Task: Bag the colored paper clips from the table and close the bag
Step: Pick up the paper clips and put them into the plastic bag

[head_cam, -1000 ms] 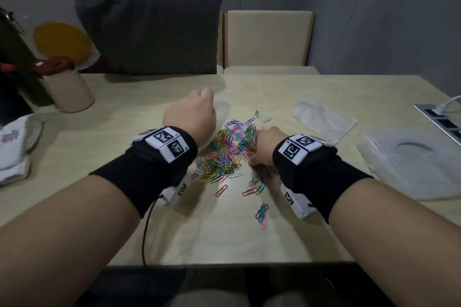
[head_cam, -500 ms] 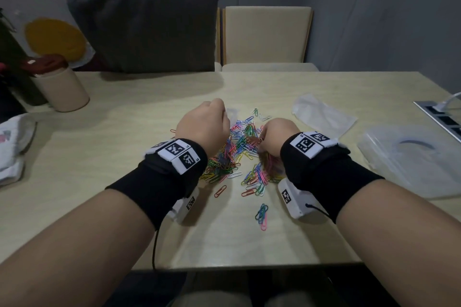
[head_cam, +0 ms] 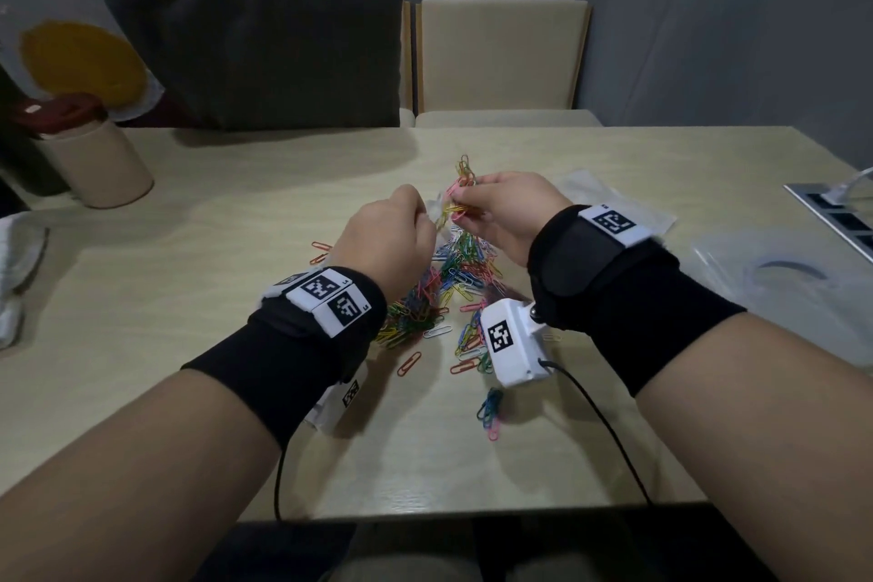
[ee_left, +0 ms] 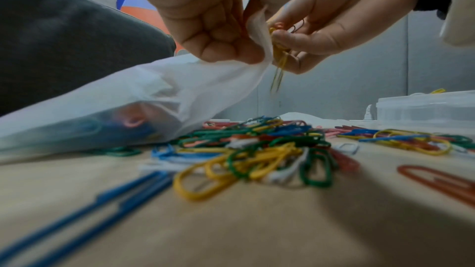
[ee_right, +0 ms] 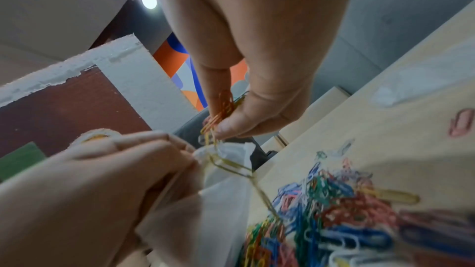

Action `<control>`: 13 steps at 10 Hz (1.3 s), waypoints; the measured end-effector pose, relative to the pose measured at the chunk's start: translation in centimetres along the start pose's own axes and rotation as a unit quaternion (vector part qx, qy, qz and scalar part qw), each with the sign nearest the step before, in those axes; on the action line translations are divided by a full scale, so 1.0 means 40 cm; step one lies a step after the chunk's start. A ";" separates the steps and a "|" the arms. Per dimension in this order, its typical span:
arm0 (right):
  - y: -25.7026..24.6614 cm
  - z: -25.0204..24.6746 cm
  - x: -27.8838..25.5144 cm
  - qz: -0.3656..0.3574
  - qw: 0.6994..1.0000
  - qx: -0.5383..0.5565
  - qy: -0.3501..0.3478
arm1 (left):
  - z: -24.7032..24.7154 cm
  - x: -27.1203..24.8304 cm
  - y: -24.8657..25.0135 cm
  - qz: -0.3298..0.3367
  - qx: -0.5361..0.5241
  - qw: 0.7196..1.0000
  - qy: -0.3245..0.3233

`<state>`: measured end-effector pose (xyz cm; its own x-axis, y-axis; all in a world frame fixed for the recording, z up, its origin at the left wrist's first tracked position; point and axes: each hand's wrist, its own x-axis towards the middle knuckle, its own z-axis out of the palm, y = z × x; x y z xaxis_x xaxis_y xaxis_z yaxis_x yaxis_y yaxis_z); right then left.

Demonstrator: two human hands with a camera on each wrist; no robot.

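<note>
Counting what lies on the bench [head_cam: 590,430]: one large heap of colored paper clips [head_cam: 453,279], too many to number, one small separate cluster [head_cam: 491,409] nearer the person, one lone orange clip [head_cam: 409,363] and a few strays beside the heap. Two hands are in view.

The left hand [head_cam: 385,241] holds the white translucent bag [ee_left: 144,92] at its mouth, fingers [ee_left: 218,48] curled and pinching the rim; the bag's lower end rests on the bench against the heap. The right hand [head_cam: 508,210] pinches a tangled bunch of clips [ee_right: 223,109] between thumb and fingertips, directly at the bag's opening, with yellow clips dangling below the rim.

Against the frame one second earlier: both hands were then down at the heap; they are now raised above it and brought together, and the bunch has left the bench.

Contents: several clips show dimly through the bag's wall, number not readable. A lidded beige canister [head_cam: 101,161] stands at far left, contents hidden. A second flat bag [head_cam: 609,203] and a clear plastic case [head_cam: 774,269] lie at right, contents not discernible.
</note>
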<state>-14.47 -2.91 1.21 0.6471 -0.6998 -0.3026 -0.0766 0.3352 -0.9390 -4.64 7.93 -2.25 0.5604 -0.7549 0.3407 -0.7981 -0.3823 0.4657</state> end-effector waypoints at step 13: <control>0.028 0.047 0.008 0.033 0.881 -0.470 -0.035 | 0.007 0.002 -0.003 -0.013 -0.073 0.997 0.011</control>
<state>-12.94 -1.57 0.35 0.6602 -0.6466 -0.3821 -0.6894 -0.3198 -0.6499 -4.57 7.78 -2.50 0.5864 -0.7337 0.3431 -0.7430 -0.3186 0.5886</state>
